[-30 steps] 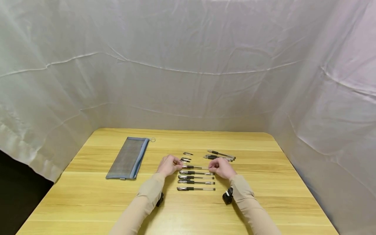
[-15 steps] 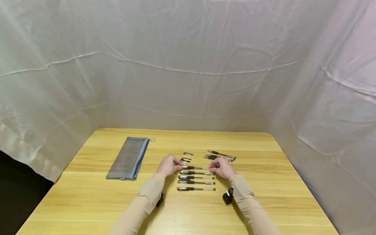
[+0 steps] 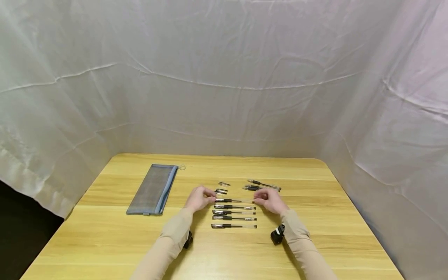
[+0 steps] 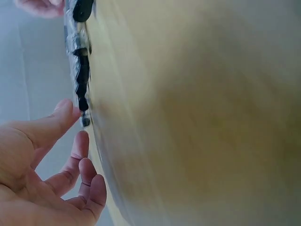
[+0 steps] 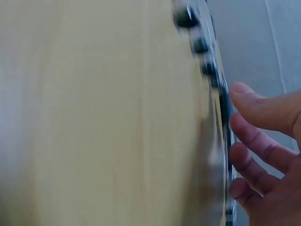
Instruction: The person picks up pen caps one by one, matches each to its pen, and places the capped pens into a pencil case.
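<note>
Several black gel pens lie in parallel, one below another, in the middle of the table; the farthest pen (image 3: 234,200) lies between my two hands. My left hand (image 3: 198,199) is at its cap end, fingertips right by the tip. In the left wrist view that hand (image 4: 51,165) has thumb and fingers apart. My right hand (image 3: 271,200) is beside the pen's other end, fingers loosely bent. The right wrist view shows the right hand (image 5: 270,150) with separated fingertips close to the pens' ends. Just beyond the row lie small pen caps (image 3: 221,191) and another cap (image 3: 224,184).
Behind my right hand, uncapped pens (image 3: 262,184) lie in a loose group. A blue-edged mesh zip pouch (image 3: 151,189) lies flat at the left of the wooden table (image 3: 105,237). Pale cloth (image 3: 224,109) hangs around the table's back and sides.
My right hand has shifted a little right, away from the farthest pen's end. My left hand has drawn slightly left. The pens lie practically as before.
</note>
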{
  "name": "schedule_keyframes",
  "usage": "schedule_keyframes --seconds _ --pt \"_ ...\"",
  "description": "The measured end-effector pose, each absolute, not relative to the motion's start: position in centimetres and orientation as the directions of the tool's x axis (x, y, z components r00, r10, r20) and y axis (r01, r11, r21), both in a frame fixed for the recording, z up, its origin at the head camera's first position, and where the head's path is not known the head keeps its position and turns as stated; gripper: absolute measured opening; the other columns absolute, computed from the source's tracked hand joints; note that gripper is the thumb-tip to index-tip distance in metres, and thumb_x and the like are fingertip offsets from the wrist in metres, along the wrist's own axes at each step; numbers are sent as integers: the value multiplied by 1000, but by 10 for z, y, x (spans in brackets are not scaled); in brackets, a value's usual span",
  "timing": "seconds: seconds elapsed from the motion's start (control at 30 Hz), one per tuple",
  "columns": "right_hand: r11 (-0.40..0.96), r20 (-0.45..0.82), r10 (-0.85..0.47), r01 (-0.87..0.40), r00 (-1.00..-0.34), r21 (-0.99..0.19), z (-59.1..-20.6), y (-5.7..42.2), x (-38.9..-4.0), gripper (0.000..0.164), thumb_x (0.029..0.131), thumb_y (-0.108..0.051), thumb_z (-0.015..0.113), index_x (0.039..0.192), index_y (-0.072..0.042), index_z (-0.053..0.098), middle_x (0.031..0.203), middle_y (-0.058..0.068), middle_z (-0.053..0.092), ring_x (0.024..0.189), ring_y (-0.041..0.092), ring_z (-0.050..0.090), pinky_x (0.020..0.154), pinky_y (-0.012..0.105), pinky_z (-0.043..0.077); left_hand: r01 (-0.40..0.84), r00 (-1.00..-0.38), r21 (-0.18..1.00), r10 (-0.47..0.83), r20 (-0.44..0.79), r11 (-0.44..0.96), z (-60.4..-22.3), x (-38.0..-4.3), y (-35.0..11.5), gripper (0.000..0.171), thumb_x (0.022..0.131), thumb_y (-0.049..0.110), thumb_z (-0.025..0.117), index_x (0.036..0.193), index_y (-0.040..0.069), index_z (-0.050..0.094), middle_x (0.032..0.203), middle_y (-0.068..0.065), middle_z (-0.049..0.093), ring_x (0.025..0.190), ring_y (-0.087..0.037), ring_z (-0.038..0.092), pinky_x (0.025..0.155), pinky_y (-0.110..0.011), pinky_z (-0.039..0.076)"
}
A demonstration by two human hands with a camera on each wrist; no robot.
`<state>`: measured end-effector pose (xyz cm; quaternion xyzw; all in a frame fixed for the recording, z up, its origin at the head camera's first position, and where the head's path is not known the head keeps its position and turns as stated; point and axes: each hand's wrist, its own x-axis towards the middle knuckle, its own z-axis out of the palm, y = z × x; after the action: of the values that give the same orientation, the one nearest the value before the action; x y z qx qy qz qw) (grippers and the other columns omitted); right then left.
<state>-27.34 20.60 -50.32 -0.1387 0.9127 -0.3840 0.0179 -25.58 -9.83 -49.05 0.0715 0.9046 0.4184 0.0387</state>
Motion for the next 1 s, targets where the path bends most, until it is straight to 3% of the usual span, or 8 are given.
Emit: schedule_keyframes --seconds 0.13,0.23,0.33,0.63,1.0 --pt "676 114 -157 -191 -981 -712 -503 224 -277 18 88 -4 73 106 0 73 101 15 73 88 20 64 83 34 54 61 -993 797 121 -14 601 -491 -255 -111 18 89 11 74 106 5 77 111 -13 74 98 -24 66 85 -41 56" --pt "686 153 -91 -174 -984 -707 -504 235 -282 18 88 -3 73 105 3 73 95 17 73 79 15 60 72 25 49 29 -996 820 86 -25 571 -491 -256 -117 21 90 12 75 109 4 75 113 -13 72 100 -25 65 87 -41 57" --pt "700 158 -51 -148 -986 -699 -505 240 -286 16 88 -3 73 103 3 74 89 15 72 74 12 58 67 23 46 13 -997 832 67 -29 554 -491 -255 -120 23 89 13 76 110 4 75 113 -13 71 103 -25 64 90 -44 55" --pt "741 168 -39 -142 -985 -657 -507 243 -291 11 87 -5 75 97 -2 76 85 12 71 76 17 59 74 33 49 34 -997 834 72 -7 551 -491 -254 -121 25 87 14 78 109 3 74 109 -13 73 99 -24 65 88 -42 56" --pt "746 148 -39 -127 -988 -654 -507 241 -293 8 88 -5 74 95 -2 76 82 10 68 73 17 53 70 30 44 35 -997 841 74 -6 541 -492 -254 -121 24 88 14 77 109 2 74 108 -13 73 95 -23 65 80 -34 55"
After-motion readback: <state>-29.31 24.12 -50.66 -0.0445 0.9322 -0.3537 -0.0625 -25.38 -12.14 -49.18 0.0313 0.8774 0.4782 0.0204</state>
